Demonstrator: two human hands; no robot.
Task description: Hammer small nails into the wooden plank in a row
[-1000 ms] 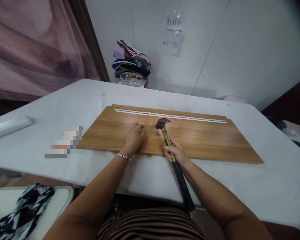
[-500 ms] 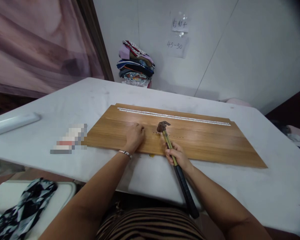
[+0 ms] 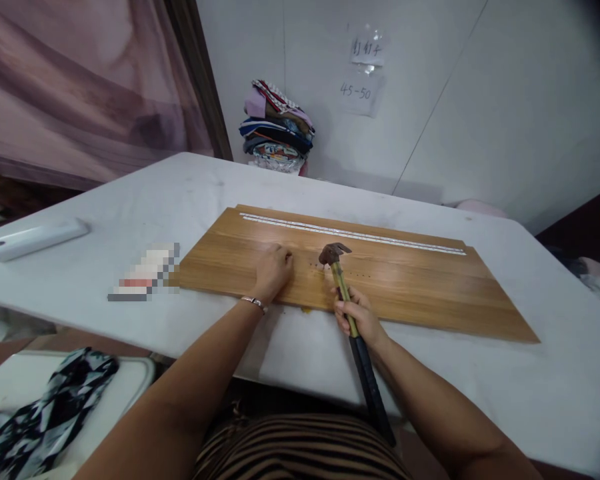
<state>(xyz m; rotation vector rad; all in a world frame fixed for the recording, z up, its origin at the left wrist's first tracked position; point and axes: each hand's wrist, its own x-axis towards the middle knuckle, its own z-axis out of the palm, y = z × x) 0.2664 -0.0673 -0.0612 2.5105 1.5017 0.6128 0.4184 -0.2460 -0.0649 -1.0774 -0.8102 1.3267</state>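
Note:
A claw hammer (image 3: 365,377) with a rusty head and a yellow-and-black handle is gripped partway along by my right hand (image 3: 363,319). Its head hovers just over or at a wooden board (image 3: 430,287); contact is unclear. Beside and partly below the head runs a row of small dark dots (image 3: 359,275) that look like nail heads. My left hand (image 3: 274,272) rests on the board left of the row, its fingers curled together. Whatever those fingers may hold is hidden.
Two white printed strips (image 3: 355,233) lie along the board's far edge. On the white table (image 3: 180,187) are a white elongated object (image 3: 40,239) and a blurred-out flat item (image 3: 145,273). Folded cloths (image 3: 277,127) are stacked by the wall. Patterned fabric (image 3: 55,407) lies on a stool (image 3: 130,373).
The hammer head has shifted slightly right along the board and turned a little. The left hand keeps its place on the board. The whole view has moved slightly.

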